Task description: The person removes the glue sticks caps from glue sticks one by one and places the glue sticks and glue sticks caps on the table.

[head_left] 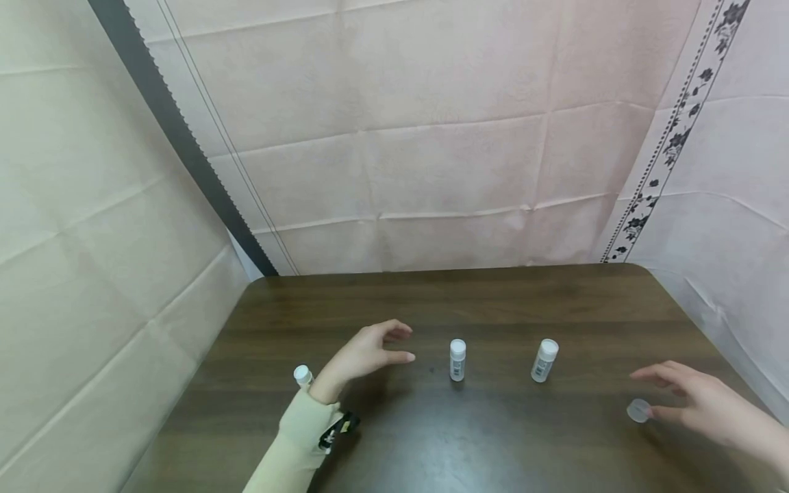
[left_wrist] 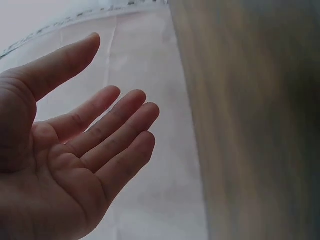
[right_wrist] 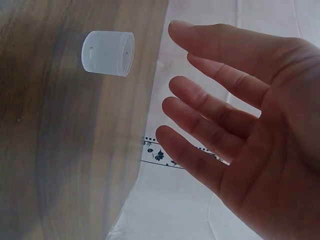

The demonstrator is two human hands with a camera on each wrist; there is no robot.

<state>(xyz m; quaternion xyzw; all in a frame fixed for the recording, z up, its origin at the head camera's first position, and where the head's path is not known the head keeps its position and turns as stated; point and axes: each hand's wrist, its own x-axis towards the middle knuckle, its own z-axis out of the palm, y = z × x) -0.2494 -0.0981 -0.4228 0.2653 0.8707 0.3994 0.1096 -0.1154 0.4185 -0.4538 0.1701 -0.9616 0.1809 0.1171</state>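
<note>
Left grip [head_left: 368,352]: fingers [left_wrist: 127,167] loosely bent, thumb [left_wrist: 65,65] apart; right grip [head_left: 699,404]: fingers slightly curved, thumb apart.

Creased pale cloth [head_left: 456,171] (a floral strip [head_left: 675,144] towards its right) hangs behind a brown wood-grained table [head_left: 431,296].

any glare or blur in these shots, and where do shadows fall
Head view: pale glare on the near part of the tabletop, a soft shadow below the left hand; left wrist view: tabletop smeared and out of focus, palm dim against the brighter pale cloth; right wrist view: translucent cup fairly sharp, right hand shaded against bright cloth.
</note>
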